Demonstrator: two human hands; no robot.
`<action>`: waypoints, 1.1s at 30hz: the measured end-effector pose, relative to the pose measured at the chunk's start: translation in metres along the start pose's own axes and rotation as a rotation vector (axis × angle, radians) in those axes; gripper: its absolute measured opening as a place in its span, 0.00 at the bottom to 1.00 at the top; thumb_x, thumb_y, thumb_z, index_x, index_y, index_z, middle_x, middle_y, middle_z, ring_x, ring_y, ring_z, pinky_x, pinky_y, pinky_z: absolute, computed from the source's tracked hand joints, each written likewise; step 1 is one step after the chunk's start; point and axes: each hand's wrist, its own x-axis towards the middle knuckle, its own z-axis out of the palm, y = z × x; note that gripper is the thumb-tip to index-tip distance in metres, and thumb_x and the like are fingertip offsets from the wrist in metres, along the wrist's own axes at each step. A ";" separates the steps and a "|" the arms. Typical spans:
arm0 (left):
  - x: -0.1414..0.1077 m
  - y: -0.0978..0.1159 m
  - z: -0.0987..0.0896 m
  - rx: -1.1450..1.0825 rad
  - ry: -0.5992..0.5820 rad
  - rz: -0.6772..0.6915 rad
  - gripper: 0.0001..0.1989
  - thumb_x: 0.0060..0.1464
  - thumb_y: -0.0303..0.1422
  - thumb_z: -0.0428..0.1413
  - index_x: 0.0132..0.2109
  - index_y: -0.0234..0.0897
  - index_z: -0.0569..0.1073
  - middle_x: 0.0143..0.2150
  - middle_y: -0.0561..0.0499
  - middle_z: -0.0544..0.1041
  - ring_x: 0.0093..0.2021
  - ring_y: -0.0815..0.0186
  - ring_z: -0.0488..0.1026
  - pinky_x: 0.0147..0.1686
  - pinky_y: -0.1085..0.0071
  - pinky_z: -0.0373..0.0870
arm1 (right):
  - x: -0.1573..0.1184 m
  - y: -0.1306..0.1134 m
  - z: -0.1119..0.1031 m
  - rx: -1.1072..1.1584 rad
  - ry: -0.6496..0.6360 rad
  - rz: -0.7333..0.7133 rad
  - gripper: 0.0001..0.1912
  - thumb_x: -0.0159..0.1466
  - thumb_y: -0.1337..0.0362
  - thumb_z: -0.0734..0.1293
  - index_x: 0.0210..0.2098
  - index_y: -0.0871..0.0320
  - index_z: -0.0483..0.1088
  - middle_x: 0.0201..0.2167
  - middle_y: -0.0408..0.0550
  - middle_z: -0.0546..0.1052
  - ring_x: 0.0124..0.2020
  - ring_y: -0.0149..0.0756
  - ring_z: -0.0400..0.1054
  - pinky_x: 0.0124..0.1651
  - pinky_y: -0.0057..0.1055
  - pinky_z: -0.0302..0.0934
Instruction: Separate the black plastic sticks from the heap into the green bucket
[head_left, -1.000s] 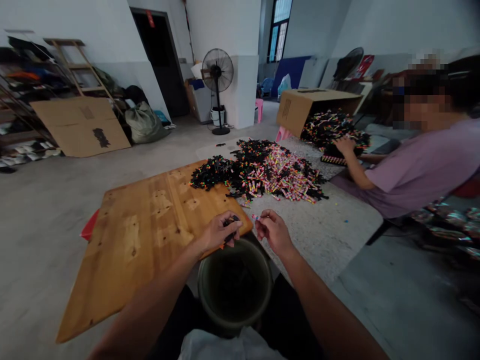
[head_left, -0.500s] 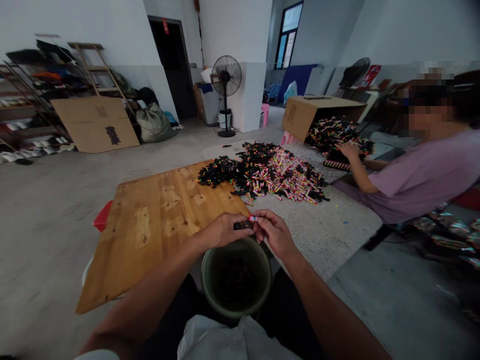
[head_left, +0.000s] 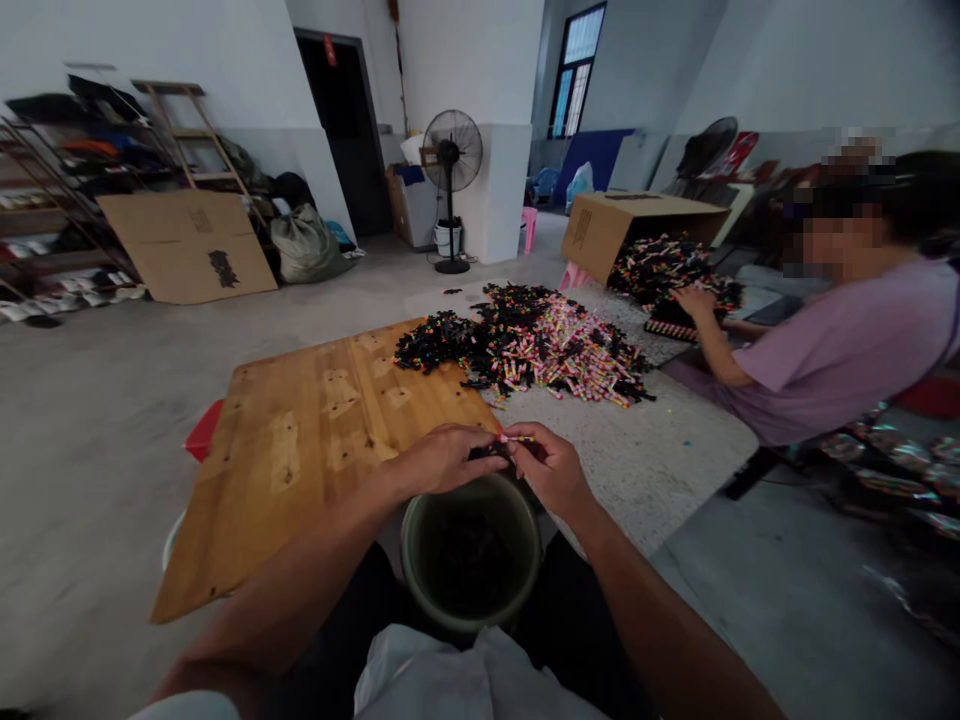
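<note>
My left hand [head_left: 448, 460] is closed around small dark pieces [head_left: 487, 452], partly hidden by its fingers. My right hand [head_left: 553, 472] meets it fingertip to fingertip, pinching a small pink, white and yellow stick [head_left: 517, 438]. One end of the stick reaches the left thumb and forefinger. Below both hands, between my knees, stands a greenish bucket [head_left: 411, 590] with dark contents too dim to make out. Beyond the hands lies a heap of similar pink-patterned sticks [head_left: 581, 365], mixed with black pieces [head_left: 439, 342].
To the left is a wooden board [head_left: 300, 430]; a grey speckled tabletop [head_left: 645, 460] extends to the right. A co-worker [head_left: 847, 340] sits there, one hand at another heap spilling from a cardboard box [head_left: 596, 235]. A standing fan [head_left: 450, 165] is farther back.
The stick at my right fingertips has turned and now shows more of its length, with a yellow end. My hands stay together above the bucket.
</note>
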 end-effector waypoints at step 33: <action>-0.006 -0.035 0.031 -0.435 -0.371 -0.112 0.22 0.64 0.51 0.56 0.45 0.34 0.81 0.33 0.52 0.78 0.32 0.68 0.70 0.32 0.75 0.64 | -0.013 0.031 -0.017 0.380 -0.440 0.478 0.22 0.56 0.49 0.78 0.40 0.60 0.79 0.23 0.41 0.77 0.16 0.27 0.65 0.20 0.25 0.60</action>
